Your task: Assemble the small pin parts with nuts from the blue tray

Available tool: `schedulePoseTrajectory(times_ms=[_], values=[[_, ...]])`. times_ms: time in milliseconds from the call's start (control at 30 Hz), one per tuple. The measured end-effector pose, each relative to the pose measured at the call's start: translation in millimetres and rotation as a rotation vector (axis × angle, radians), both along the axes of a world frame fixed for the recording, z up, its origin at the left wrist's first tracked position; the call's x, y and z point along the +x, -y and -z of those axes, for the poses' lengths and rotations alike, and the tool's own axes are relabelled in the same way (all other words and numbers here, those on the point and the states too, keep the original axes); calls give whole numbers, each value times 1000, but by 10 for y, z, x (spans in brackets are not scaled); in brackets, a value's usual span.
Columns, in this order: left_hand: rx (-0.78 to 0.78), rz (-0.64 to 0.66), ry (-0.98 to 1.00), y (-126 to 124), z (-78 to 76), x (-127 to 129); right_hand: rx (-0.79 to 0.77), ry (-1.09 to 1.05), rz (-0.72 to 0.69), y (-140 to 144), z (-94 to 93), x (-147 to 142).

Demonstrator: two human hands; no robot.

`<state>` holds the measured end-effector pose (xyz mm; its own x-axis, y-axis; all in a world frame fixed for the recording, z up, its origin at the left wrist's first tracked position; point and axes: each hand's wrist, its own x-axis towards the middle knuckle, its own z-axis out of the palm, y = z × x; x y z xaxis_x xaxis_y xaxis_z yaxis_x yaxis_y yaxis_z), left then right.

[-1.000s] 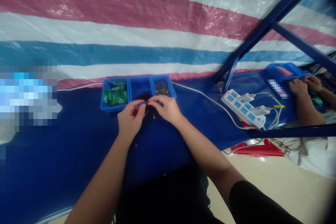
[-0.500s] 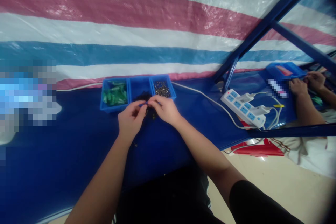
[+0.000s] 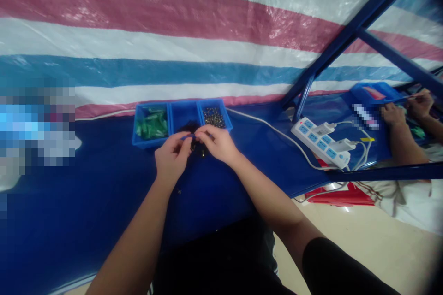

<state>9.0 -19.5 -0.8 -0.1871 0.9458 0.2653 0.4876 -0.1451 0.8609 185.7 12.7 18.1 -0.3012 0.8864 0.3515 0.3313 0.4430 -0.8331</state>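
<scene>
Both hands meet just in front of the blue three-compartment tray [image 3: 151, 141]. The left hand [image 3: 171, 159] and right hand [image 3: 218, 144] pinch one small dark part [image 3: 193, 137] between their fingertips; its form is too small to tell. More dark parts [image 3: 200, 149] lie on the blue table [image 3: 86, 193] beneath the hands. The tray holds green pieces [image 3: 151, 124] left, metal bits [image 3: 213, 117] right. A white power strip [image 3: 321, 143] lies well apart, right.

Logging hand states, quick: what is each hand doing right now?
Left hand: fingers pinched on a small dark part.
Right hand: pinched on the same part; what it is cannot be told.
</scene>
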Motion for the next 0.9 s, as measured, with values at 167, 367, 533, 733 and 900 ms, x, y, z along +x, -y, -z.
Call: schedulePoseTrajectory(times_ms=[167, 367, 533, 733, 900], values=[[18, -11, 24, -2, -23, -1, 65, -35, 1, -13, 27, -21], [27, -21, 29, -8, -2, 5, 78, -69, 34, -9, 47, -48], [20, -4, 52, -9, -11, 10, 15, -105, 78, -10, 70, -53], [12, 1, 47, -14, -7, 6, 76, -38, 87, -17, 53, -37], [10, 7, 26, -7, -3, 9, 60, -17, 73, -3, 26, -34]])
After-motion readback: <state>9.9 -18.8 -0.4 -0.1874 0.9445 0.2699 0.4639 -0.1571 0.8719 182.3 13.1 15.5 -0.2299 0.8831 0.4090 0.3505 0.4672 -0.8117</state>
